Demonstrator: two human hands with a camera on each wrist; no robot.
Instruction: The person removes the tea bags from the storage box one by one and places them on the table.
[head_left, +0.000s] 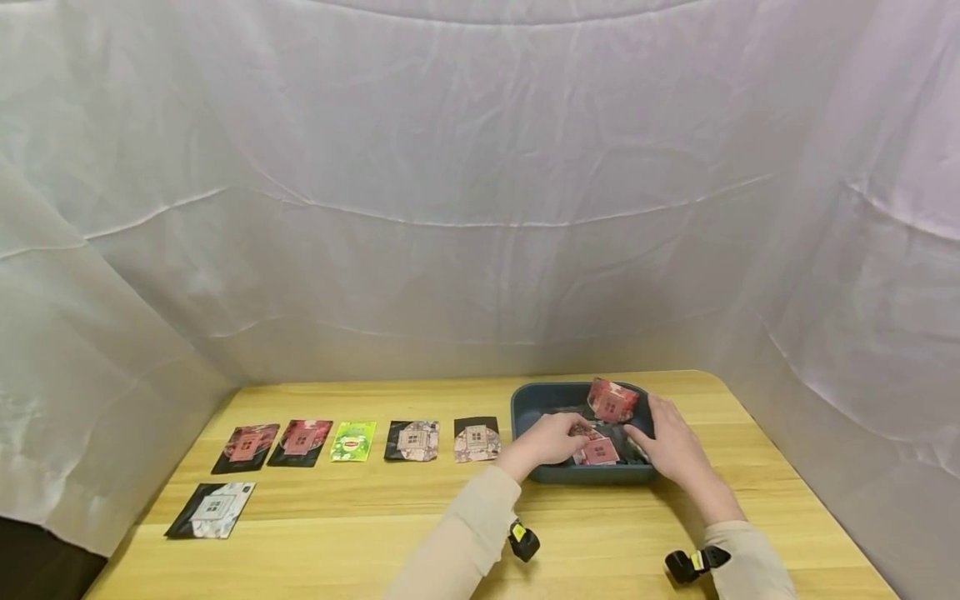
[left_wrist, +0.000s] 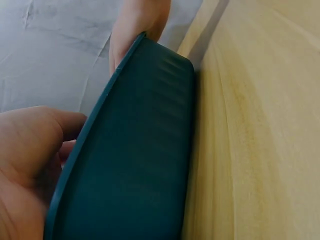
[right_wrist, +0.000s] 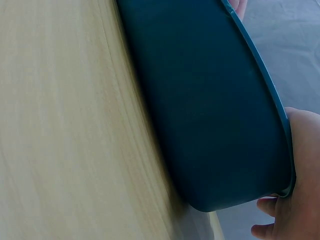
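Observation:
A dark teal plastic bin holds several tea sachets. My left hand reaches over its near left side, with bent fingers and thumb right at a red-and-pink sachet inside; I cannot tell whether they pinch it. My right hand grips the bin's right end, thumb over the inside and fingers along the outside. Another red sachet leans up against the far right wall. In the left wrist view the bin's side hides most of the left fingertips. The right fingers show past the bin's end.
Left of the bin, a row on the wooden table has two red-and-black sachets, a green one and two black-and-pink ones. A black-and-white sachet lies nearer. Pale cloth surrounds the table.

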